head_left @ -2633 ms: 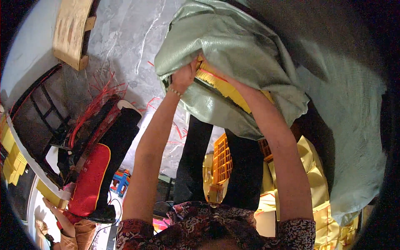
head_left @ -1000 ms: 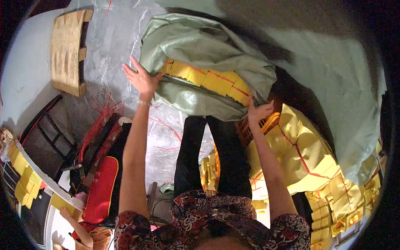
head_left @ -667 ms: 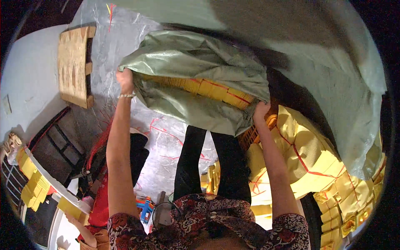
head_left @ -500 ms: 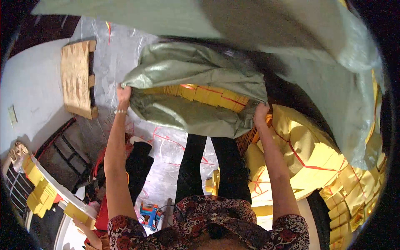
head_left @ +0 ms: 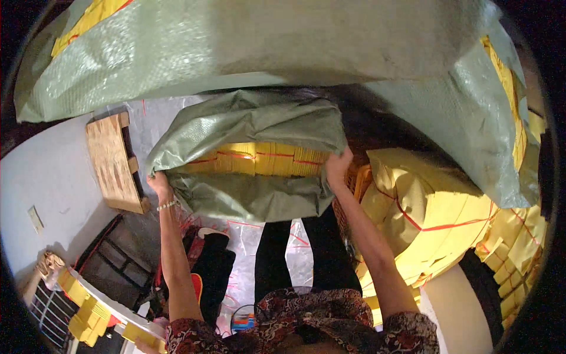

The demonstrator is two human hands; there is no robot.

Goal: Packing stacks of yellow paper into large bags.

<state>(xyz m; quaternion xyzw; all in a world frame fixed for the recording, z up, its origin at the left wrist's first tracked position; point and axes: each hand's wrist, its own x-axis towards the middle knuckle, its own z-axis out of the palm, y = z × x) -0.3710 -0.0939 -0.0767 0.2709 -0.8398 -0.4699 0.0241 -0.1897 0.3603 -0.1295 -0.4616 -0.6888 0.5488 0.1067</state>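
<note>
A large green woven sack (head_left: 253, 197) hangs in front of me with its mouth spread wide. Inside it stand tightly packed bundles of yellow paper (head_left: 265, 158), tied with red string. My left hand (head_left: 159, 184), a beaded bracelet at its wrist, is closed on the left end of the sack's rim. At the right end, my right hand (head_left: 338, 167) grips the rim too. The sack's bottom is out of sight beneath its folds.
Big filled green sacks (head_left: 354, 41) rise across the far side. Yellow paper bundles (head_left: 436, 206) tied in red are stacked at right. A wooden pallet (head_left: 115, 162) leans at the left wall. At lower left, another person's dark-clothed leg (head_left: 212, 265) shows beside a table with yellow paper (head_left: 89, 320).
Both hands have moved nearer to me and left with the sack's rim. More of the paper inside shows now. The large sacks at the far side fill more of the view.
</note>
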